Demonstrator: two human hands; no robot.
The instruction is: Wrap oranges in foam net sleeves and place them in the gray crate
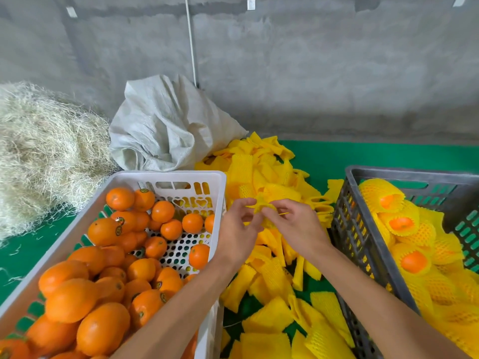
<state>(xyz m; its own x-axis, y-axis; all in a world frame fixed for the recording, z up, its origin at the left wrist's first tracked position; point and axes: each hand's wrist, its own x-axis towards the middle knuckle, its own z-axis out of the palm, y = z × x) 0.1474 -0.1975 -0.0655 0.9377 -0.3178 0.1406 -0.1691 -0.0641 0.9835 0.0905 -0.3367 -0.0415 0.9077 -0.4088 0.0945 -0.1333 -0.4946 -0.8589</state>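
A yellow foam net sleeve point(262, 209) is held between both hands above the pile of loose sleeves point(269, 257). My left hand point(237, 233) pinches its left edge and my right hand point(294, 225) pinches its right edge; the sleeve is partly hidden by my fingers. Bare oranges point(103, 275) fill the white crate point(166, 177) at the left. The gray crate point(363, 229) at the right holds several oranges wrapped in yellow sleeves point(404, 226).
A grey woven sack point(166, 125) leans against the concrete wall behind the white crate. A heap of straw point(39, 156) lies at the far left. The floor is green matting point(363, 154).
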